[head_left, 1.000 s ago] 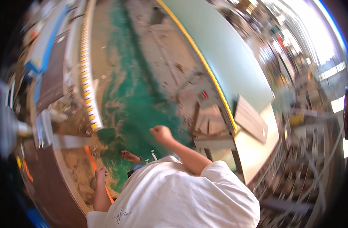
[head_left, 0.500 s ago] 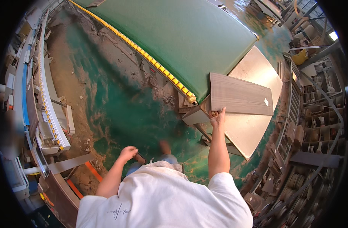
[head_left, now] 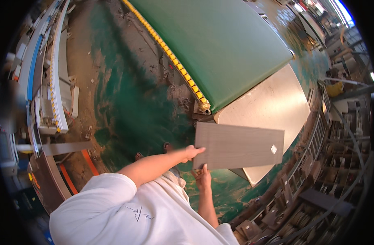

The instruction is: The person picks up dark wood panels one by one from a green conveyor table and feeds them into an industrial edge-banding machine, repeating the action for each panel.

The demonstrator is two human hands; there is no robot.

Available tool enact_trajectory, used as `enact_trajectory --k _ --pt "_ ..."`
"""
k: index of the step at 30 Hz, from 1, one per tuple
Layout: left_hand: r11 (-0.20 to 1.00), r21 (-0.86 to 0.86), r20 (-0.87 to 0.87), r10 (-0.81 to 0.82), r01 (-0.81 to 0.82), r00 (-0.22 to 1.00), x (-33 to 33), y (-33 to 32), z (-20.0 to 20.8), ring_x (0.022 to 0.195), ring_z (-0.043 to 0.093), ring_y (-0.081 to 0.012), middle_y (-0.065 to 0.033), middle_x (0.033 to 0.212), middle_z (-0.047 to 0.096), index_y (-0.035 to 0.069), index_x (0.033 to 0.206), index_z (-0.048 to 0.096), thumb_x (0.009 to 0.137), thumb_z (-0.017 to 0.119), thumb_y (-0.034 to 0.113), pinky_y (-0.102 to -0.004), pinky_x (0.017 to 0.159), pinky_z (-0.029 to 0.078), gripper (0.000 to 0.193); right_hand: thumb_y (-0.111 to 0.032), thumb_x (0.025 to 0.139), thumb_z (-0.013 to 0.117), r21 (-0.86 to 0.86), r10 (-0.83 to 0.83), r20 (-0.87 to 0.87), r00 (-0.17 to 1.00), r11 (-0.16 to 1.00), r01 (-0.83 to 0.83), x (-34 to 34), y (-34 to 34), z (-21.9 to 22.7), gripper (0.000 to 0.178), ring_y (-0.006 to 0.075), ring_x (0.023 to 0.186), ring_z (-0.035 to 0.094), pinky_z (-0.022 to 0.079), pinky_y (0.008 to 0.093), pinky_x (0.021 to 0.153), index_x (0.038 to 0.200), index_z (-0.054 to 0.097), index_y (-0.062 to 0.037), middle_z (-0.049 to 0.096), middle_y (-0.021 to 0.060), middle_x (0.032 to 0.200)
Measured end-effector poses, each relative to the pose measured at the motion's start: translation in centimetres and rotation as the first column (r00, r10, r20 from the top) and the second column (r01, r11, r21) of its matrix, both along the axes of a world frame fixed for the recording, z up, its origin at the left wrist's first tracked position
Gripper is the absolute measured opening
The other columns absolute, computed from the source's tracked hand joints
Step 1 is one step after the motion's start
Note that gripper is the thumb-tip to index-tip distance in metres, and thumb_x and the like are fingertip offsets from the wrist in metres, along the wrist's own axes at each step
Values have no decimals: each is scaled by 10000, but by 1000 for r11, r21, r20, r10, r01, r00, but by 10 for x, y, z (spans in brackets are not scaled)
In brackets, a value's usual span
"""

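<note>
At the left end of the grey board (head_left: 240, 146), the left hand (head_left: 192, 152) pinches the short edge and the right hand (head_left: 203, 178) pinches the lower left corner. Stretching rightward, the board hides part of the metal surface (head_left: 272, 104)'s near left edge; along that surface's upper left edge lies a green belt (head_left: 219, 49) trimmed with yellow blocks (head_left: 187, 77).

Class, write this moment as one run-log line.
left hand: on left end of grey-brown, rectangular wood-grain board | right hand: at its near-left corner | board: partly over pale, flat tabletop, contact unclear
</note>
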State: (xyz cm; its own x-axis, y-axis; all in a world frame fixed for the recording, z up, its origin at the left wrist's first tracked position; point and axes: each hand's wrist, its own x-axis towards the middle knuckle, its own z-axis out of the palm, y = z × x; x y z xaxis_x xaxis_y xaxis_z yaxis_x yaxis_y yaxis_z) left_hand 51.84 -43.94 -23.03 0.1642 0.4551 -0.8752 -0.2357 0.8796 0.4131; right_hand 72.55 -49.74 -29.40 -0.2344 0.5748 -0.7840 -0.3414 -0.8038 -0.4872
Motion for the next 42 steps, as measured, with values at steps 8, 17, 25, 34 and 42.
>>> enact_trajectory --k 8,17,25,34,42 --pt "867 320 -411 490 -382 769 -150 -122 -85 910 641 -208 -106 992 692 -15 1058 666 895 633 505 -385 767 490 546 -596 835 682 -51 -706 227 671 680 732 85 20 33 988 293 1151 576 491 473 947 1551 138 -186 445 91 1449" --pt "692 558 -769 639 -459 29 -393 -411 34 632 604 -289 -179 660 587 -6 709 592 891 593 571 -422 600 431 604 -414 871 609 -222 -88 24 996 971 91 -167 -45 46 409 209 944 578 506 373 718 1149 578 -116 597 37 1093" --pt "90 612 -726 458 -786 -513 -386 -750 73 785 645 -290 -173 788 647 -10 865 655 896 575 600 -409 714 465 615 -304 869 620 95 769 -249 589 624 -776 -519 -166 109 312 268 1048 597 495 505 930 1118 610 -117 635 70 1143" --pt "-747 597 -299 130 -292 -945 -297 -812 49 1015 573 -204 -84 1145 635 -49 1228 615 929 645 405 -343 897 449 545 -252 899 606 243 992 -112 66 92 -966 -837 -387 138 363 266 915 591 548 412 831 1200 517 -70 547 106 1081" --pt "-842 529 -186 13 -111 -982 -376 -812 7 1121 545 -186 -76 1234 614 -32 1277 591 971 589 301 -319 986 403 452 -286 846 688 277 973 16 -230 -225 -934 -1031 -474 92 662 224 841 624 564 376 698 1393 317 -313 585 88 999"
